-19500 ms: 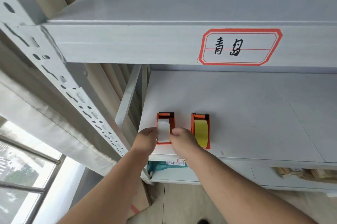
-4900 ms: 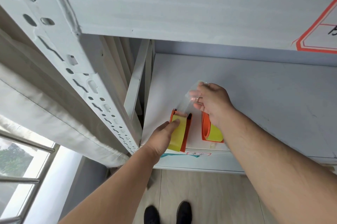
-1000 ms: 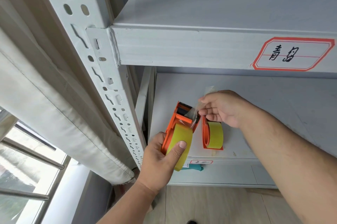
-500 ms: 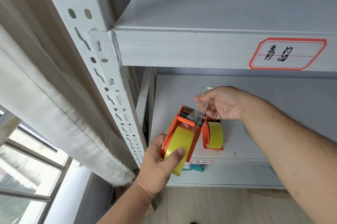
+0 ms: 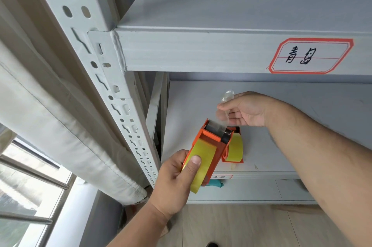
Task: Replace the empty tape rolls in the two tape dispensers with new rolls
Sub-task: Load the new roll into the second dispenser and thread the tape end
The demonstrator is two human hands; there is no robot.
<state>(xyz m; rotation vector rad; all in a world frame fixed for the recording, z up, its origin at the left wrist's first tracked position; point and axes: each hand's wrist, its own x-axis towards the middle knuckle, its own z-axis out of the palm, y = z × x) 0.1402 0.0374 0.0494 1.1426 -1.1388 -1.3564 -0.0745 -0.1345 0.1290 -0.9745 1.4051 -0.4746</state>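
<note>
My left hand (image 5: 177, 184) grips an orange tape dispenser (image 5: 211, 142) loaded with a yellow tape roll (image 5: 201, 158), held in the air just in front of the lower shelf (image 5: 281, 146), thumb pressed on the roll. My right hand (image 5: 245, 110) pinches the clear free end of the tape (image 5: 223, 114), which runs up from the dispenser's black roller. A second orange dispenser with a yellow roll (image 5: 235, 150) stands on the shelf behind the first, partly hidden by it.
A grey upper shelf with a red-bordered label (image 5: 310, 56) hangs overhead. A perforated steel upright (image 5: 112, 85) stands at the left, with a curtain (image 5: 60, 126) and window beyond. A teal object (image 5: 217, 183) shows under the lower shelf edge. Wood floor lies below.
My right hand has pulled the clear tape end a little further up from the roller. My left hand still holds the dispenser in nearly the same place.
</note>
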